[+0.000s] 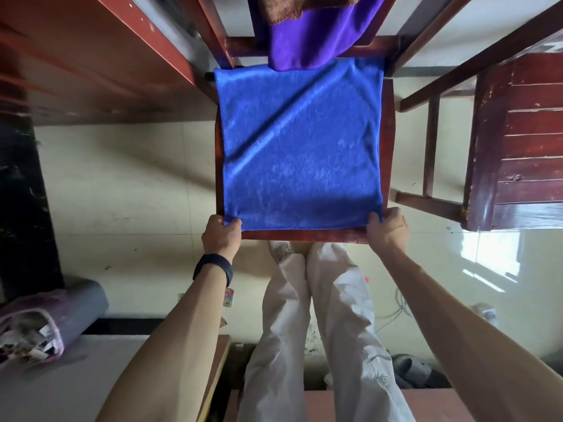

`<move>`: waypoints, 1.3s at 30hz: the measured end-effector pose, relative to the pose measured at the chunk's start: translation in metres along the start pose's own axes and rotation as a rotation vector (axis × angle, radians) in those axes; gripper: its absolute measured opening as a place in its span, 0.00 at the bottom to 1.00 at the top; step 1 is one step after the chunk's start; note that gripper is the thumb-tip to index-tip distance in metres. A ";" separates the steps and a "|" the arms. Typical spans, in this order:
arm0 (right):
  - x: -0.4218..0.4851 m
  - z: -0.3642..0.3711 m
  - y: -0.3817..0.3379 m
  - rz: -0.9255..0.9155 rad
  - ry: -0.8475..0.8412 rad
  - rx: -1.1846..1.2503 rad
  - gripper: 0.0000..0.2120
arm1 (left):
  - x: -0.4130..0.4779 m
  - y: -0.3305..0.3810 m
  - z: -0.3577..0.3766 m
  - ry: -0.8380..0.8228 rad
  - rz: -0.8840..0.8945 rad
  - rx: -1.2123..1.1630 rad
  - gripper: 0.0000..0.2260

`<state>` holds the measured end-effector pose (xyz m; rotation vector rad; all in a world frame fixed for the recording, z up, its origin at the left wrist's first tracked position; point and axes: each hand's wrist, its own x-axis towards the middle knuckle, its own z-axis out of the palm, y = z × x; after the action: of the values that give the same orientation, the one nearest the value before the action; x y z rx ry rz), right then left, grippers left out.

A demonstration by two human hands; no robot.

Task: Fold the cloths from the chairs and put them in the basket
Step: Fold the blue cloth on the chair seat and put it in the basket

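Blue cloth [300, 147] lies flat on the chair [387, 141] — left hand [221, 234] and right hand [386, 228] fingers pinch its near corners.

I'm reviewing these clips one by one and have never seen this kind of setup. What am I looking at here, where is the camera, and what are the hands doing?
There is no machine here: a person wears a wide-angle camera on the head, looking down past their own arms and legs. The blue cloth lies spread flat on the seat of a wooden chair. The left hand pinches its near left corner and the right hand its near right corner. A purple cloth and a brown cloth hang over the chair back. A second chair stands to the right. No basket is visible.
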<state>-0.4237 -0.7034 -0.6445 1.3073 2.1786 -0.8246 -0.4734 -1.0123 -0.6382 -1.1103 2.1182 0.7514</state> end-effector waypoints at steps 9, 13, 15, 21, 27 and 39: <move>-0.047 -0.093 -0.020 0.285 -0.038 0.808 0.11 | -0.065 0.027 -0.092 -0.209 -0.111 -0.583 0.15; -0.094 -0.155 -0.064 0.244 0.012 0.968 0.13 | -0.124 0.068 -0.148 -0.189 0.032 -0.730 0.12; -0.119 -0.189 -0.085 0.193 0.036 0.982 0.13 | -0.149 0.085 -0.177 -0.209 0.111 -0.740 0.09; -0.178 -0.258 -0.104 0.079 0.044 0.770 0.10 | -0.198 0.102 -0.238 -0.237 0.256 -0.418 0.10; -0.212 -0.284 -0.105 -0.102 -0.053 0.627 0.04 | -0.226 0.110 -0.275 -0.265 0.358 -0.362 0.10; -0.218 -0.325 -0.132 -1.148 0.423 -0.220 0.05 | -0.236 0.143 -0.343 0.200 1.047 0.393 0.04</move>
<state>-0.4732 -0.6589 -0.2371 -0.0135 3.2389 -0.6415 -0.5788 -1.0727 -0.2146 0.2171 2.8219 0.5991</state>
